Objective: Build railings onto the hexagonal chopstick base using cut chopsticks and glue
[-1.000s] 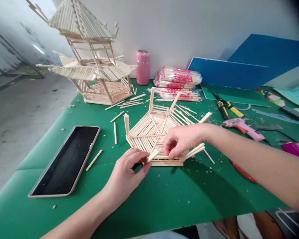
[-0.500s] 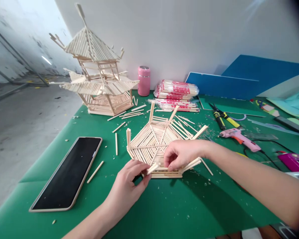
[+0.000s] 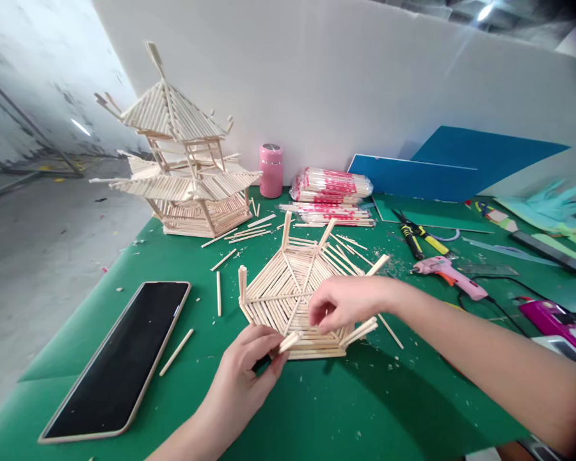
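A hexagonal base (image 3: 273, 291) made of wooden sticks lies flat on the green table, with short stick posts at its corners. My left hand (image 3: 252, 362) pinches the front-left corner post (image 3: 290, 341), a small bundle of sticks tilted toward the right, between thumb and fingers. Over the front part of the base hovers my right hand (image 3: 338, 304), its thumb and fingertips brought together; whatever is between them is hidden. Right of that hand, another corner post (image 3: 360, 331) leans outward at the front-right.
A two-tiered stick pavilion (image 3: 182, 173) stands at the back left. A phone (image 3: 120, 358) lies at left. Behind are a pink bottle (image 3: 271, 171) and packaged sticks (image 3: 333, 186). Pliers (image 3: 420, 237) and a pink glue gun (image 3: 454, 275) lie right. Loose sticks (image 3: 249, 234) are scattered about.
The view has tilted up a little, so everything sits lower in the picture. My right hand has lifted slightly from the base's front edge; my left hand keeps its grip on the post.
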`<state>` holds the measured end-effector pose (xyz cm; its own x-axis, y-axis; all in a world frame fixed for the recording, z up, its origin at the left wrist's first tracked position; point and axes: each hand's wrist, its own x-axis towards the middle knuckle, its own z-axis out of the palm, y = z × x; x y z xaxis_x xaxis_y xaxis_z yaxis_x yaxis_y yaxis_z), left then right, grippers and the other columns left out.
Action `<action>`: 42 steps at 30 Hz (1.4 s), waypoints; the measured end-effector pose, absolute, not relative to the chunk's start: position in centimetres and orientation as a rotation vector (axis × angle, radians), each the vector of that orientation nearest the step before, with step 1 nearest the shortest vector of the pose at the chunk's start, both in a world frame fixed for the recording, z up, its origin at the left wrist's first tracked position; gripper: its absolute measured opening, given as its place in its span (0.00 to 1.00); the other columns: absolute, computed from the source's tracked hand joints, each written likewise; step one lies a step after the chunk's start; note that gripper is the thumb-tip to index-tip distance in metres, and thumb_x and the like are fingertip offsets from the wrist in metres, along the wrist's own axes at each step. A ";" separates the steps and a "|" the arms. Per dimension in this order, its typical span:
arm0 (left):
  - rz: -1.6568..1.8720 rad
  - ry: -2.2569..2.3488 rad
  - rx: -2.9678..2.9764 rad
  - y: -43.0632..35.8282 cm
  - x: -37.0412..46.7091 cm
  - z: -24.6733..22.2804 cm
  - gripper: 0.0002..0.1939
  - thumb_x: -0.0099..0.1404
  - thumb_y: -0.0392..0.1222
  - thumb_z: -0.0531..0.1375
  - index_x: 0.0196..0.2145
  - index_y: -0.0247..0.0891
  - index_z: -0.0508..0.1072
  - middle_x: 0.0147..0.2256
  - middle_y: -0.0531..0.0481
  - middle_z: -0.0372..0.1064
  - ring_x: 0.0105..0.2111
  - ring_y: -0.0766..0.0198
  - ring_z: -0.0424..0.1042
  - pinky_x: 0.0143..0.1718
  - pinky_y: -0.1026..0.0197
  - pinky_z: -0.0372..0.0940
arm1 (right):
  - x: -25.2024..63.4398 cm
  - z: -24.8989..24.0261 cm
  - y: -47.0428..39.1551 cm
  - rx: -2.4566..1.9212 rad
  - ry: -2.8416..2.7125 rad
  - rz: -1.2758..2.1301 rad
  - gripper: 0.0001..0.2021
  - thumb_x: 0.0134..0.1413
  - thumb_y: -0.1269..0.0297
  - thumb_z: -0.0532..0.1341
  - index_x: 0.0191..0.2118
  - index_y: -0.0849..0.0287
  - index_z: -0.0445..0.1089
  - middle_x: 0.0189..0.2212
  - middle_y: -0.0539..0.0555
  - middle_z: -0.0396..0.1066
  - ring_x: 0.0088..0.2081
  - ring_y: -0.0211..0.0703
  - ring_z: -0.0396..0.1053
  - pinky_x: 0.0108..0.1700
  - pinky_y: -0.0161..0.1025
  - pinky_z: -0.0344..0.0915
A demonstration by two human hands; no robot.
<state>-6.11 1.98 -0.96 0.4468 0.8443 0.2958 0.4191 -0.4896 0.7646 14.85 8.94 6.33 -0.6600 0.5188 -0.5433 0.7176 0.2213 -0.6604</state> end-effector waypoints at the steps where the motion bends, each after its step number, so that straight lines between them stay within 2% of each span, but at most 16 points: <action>1: 0.912 1.049 2.084 2.0 -6.1 -1.1 0.08 0.60 0.33 0.53 0.26 0.36 0.70 0.26 0.49 0.67 0.27 0.66 0.67 0.28 0.66 0.64 | 15.5 7.7 9.3 1.224 2.330 -1.382 0.10 0.44 0.63 0.60 0.34 0.60 0.72 0.30 0.51 0.71 0.31 0.37 0.67 0.32 0.34 0.61; 3: 0.922 1.040 2.069 2.0 -6.1 -1.4 0.07 0.60 0.32 0.53 0.27 0.36 0.70 0.27 0.48 0.67 0.27 0.65 0.67 0.28 0.65 0.64 | 17.7 10.5 10.3 1.393 2.430 -1.348 0.13 0.47 0.59 0.59 0.39 0.57 0.71 0.34 0.52 0.72 0.33 0.39 0.68 0.33 0.36 0.63; 5: 0.929 1.038 2.056 2.0 -6.1 -1.7 0.07 0.59 0.32 0.54 0.28 0.35 0.71 0.27 0.48 0.67 0.28 0.65 0.67 0.29 0.65 0.64 | 20.7 11.9 11.9 1.815 2.563 -1.204 0.13 0.46 0.56 0.59 0.37 0.56 0.71 0.31 0.52 0.73 0.31 0.39 0.69 0.33 0.37 0.65; 6: 0.929 1.038 2.050 2.0 -6.1 -1.8 0.06 0.59 0.32 0.54 0.28 0.35 0.71 0.27 0.48 0.67 0.28 0.65 0.67 0.29 0.65 0.64 | 22.3 11.9 12.7 2.040 2.563 -1.060 0.13 0.45 0.56 0.59 0.36 0.56 0.71 0.31 0.52 0.73 0.31 0.39 0.69 0.34 0.37 0.65; 8: 0.931 1.039 2.038 1.9 -6.1 -1.7 0.06 0.59 0.32 0.54 0.28 0.35 0.71 0.27 0.48 0.67 0.28 0.65 0.67 0.29 0.65 0.64 | 25.1 10.3 14.0 2.216 2.396 -0.815 0.12 0.44 0.56 0.60 0.33 0.56 0.71 0.30 0.52 0.74 0.29 0.40 0.70 0.33 0.38 0.66; 11: 0.950 1.052 2.026 1.9 -6.0 -1.5 0.06 0.58 0.32 0.54 0.28 0.35 0.71 0.27 0.48 0.67 0.26 0.67 0.67 0.27 0.66 0.64 | 27.4 6.1 15.1 2.202 2.307 -0.717 0.07 0.39 0.61 0.62 0.27 0.59 0.72 0.23 0.52 0.73 0.27 0.43 0.71 0.30 0.38 0.66; 13: 0.962 1.063 2.019 2.0 -6.0 -1.3 0.06 0.58 0.32 0.54 0.28 0.35 0.71 0.26 0.49 0.66 0.26 0.67 0.67 0.26 0.67 0.64 | 27.6 3.6 15.4 2.184 2.303 -0.650 0.06 0.41 0.63 0.62 0.27 0.59 0.71 0.22 0.51 0.73 0.27 0.43 0.71 0.30 0.37 0.65; 16: 0.969 1.076 2.015 2.0 -5.9 -1.2 0.05 0.58 0.32 0.55 0.28 0.35 0.70 0.26 0.49 0.66 0.25 0.68 0.66 0.26 0.68 0.64 | 26.6 1.5 15.9 2.136 2.323 -0.552 0.06 0.46 0.64 0.61 0.31 0.60 0.70 0.26 0.51 0.73 0.30 0.40 0.71 0.35 0.37 0.66; 20: 0.952 1.083 2.022 1.9 -6.0 -1.2 0.04 0.57 0.32 0.55 0.29 0.34 0.71 0.26 0.49 0.66 0.24 0.69 0.66 0.25 0.68 0.63 | 25.0 0.7 17.2 2.054 2.327 -0.458 0.10 0.56 0.62 0.56 0.40 0.63 0.67 0.37 0.53 0.69 0.36 0.39 0.69 0.39 0.42 0.66; 25: 0.944 1.070 2.023 1.9 -6.2 -1.3 0.04 0.57 0.32 0.55 0.28 0.35 0.71 0.25 0.50 0.65 0.25 0.69 0.65 0.25 0.68 0.62 | 24.0 0.0 18.6 2.000 2.253 -0.393 0.12 0.57 0.62 0.55 0.45 0.61 0.65 0.43 0.55 0.67 0.40 0.41 0.68 0.40 0.44 0.66; 31: 0.876 1.113 2.041 2.0 -6.3 -1.4 0.05 0.58 0.33 0.55 0.28 0.35 0.70 0.26 0.49 0.65 0.25 0.68 0.65 0.26 0.67 0.62 | 23.4 0.1 19.0 2.050 2.200 -0.384 0.11 0.57 0.62 0.55 0.43 0.61 0.66 0.41 0.54 0.68 0.37 0.40 0.68 0.38 0.42 0.67; 34: 0.837 1.086 2.054 2.1 -6.3 -1.5 0.05 0.58 0.33 0.54 0.28 0.36 0.70 0.26 0.49 0.65 0.27 0.67 0.65 0.27 0.66 0.62 | 23.6 0.3 18.8 2.126 2.288 -0.382 0.08 0.52 0.62 0.59 0.33 0.63 0.69 0.30 0.50 0.70 0.31 0.37 0.68 0.33 0.37 0.66; 37: 0.826 1.058 2.061 2.2 -6.3 -1.5 0.07 0.59 0.33 0.54 0.28 0.36 0.71 0.26 0.50 0.64 0.27 0.67 0.65 0.27 0.67 0.61 | 24.5 1.2 18.3 2.293 2.439 -0.354 0.07 0.45 0.64 0.63 0.22 0.62 0.70 0.19 0.48 0.68 0.24 0.36 0.67 0.27 0.33 0.62; 39: 0.816 1.053 2.053 2.2 -6.3 -1.4 0.07 0.59 0.33 0.54 0.27 0.36 0.71 0.26 0.50 0.64 0.26 0.68 0.65 0.27 0.67 0.61 | 25.2 2.7 17.8 2.475 2.547 -0.306 0.08 0.48 0.62 0.60 0.25 0.62 0.70 0.19 0.49 0.69 0.23 0.36 0.66 0.24 0.32 0.60; 42: 0.787 1.045 2.036 2.3 -6.3 -1.2 0.07 0.59 0.34 0.54 0.27 0.35 0.71 0.27 0.49 0.64 0.27 0.68 0.65 0.28 0.67 0.61 | 25.5 6.6 15.9 2.792 2.710 -0.111 0.13 0.56 0.62 0.51 0.37 0.64 0.68 0.30 0.56 0.72 0.27 0.35 0.68 0.25 0.32 0.60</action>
